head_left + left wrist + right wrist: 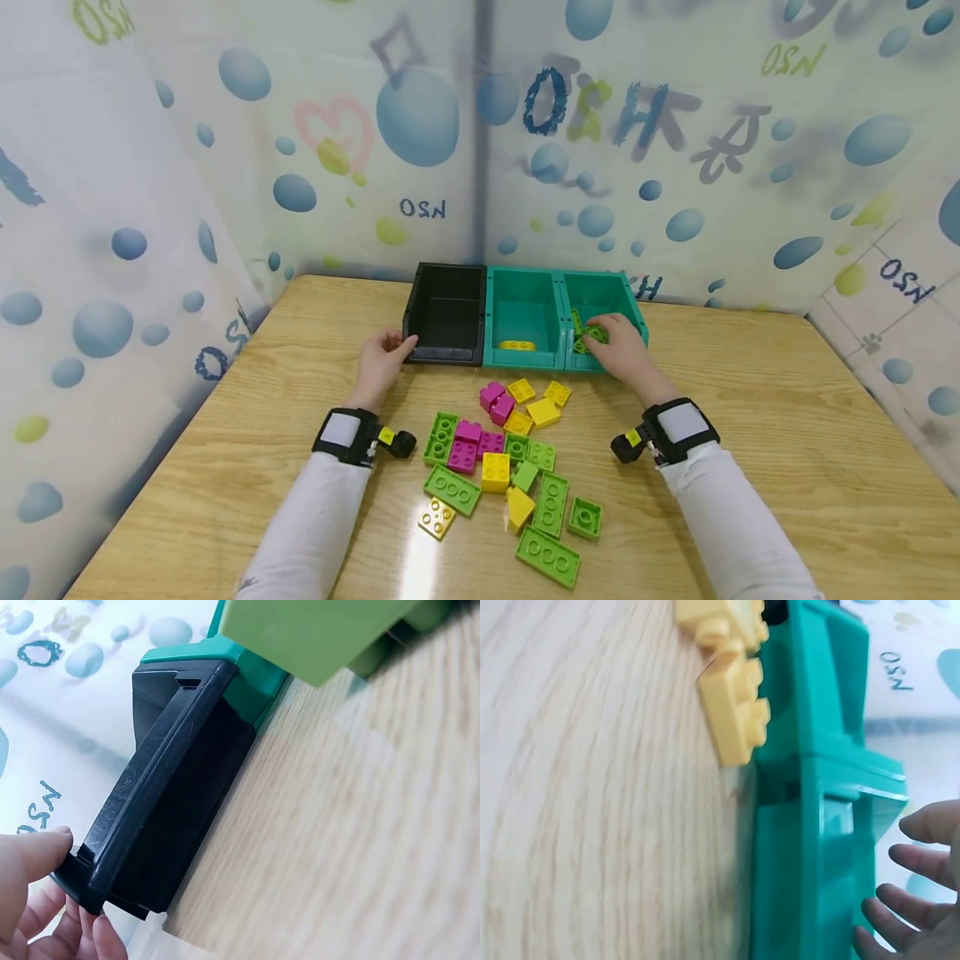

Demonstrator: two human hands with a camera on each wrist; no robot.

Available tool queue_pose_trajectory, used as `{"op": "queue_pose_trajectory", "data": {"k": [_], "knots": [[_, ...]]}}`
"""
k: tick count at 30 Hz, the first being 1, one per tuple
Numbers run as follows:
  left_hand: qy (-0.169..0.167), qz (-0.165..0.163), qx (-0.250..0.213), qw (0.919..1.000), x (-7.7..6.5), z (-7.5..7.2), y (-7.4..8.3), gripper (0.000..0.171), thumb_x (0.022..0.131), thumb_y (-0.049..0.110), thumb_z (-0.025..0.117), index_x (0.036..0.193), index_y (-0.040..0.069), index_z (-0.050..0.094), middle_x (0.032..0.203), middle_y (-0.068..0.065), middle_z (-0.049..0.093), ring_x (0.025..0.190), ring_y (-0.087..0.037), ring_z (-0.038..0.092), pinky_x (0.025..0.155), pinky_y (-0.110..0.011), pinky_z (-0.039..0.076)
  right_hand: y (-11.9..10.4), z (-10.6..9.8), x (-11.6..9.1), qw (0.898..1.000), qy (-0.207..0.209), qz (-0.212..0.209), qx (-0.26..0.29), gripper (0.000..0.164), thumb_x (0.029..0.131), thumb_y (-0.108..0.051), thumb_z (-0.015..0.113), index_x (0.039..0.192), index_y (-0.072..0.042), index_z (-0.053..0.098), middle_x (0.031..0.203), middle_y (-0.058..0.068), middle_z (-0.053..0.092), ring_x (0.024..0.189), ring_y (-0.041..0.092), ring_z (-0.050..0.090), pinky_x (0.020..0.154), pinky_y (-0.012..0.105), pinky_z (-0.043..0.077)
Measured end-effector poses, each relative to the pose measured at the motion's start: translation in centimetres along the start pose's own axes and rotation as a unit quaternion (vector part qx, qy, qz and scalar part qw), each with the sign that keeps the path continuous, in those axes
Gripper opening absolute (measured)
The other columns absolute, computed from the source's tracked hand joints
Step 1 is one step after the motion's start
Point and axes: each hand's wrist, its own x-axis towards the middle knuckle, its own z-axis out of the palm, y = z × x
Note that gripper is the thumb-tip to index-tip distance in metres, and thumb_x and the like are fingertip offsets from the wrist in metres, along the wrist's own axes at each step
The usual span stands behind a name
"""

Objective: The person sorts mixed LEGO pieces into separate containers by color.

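At the left end of a row of bins, my left hand [380, 360] grips the front left corner of the black bin [446, 354], thumb on the rim and fingers curled beneath. My right hand [624, 348] is over the right teal bin [637, 310], above green pieces [577, 320] lying inside. Its fingers are spread and hold nothing in the right wrist view. A yellow block [517, 345] lies in the middle teal bin [517, 360]. The black bin holds nothing visible.
In front of the bins lie loose toy blocks: magenta ones [462, 455], yellow ones [496, 472] and green ones [548, 557], some joined together. All this stands on a wooden table [742, 400], with a printed curtain [330, 225] behind it.
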Motion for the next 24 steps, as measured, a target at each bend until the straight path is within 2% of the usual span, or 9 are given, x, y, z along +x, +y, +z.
{"op": "queue_pose_trajectory", "data": {"k": [11, 24], "knots": [[0.0, -0.001, 0.003, 1.0, 0.0, 0.0, 0.0, 0.027, 0.092, 0.027, 0.062, 0.099, 0.002, 0.057, 0.089, -0.006, 0.049, 0.08, -0.018, 0.045, 0.064, -0.025, 0.039, -1.1, -0.1, -2.3, 0.997, 0.019, -0.057, 0.057, 0.028, 0.095, -0.012, 0.055, 0.117, 0.004, 0.059, 0.125, 0.023, 0.051, 0.112, 0.038, 0.05, 0.094, 0.052, 0.044], [0.0, -0.002, 0.006, 1.0, -0.1, 0.0, 0.0, 0.028, 0.092, 0.028, 0.061, 0.102, 0.002, 0.056, 0.092, -0.007, 0.049, 0.084, -0.019, 0.045, 0.067, -0.026, 0.038, -2.1, 1.0, -4.6, 0.988, -0.018, -0.136, 0.077, 0.024, 0.092, -0.01, 0.06, 0.114, 0.0, 0.062, 0.119, 0.018, 0.058, 0.11, 0.035, 0.055, 0.092, 0.051, 0.047]]}}
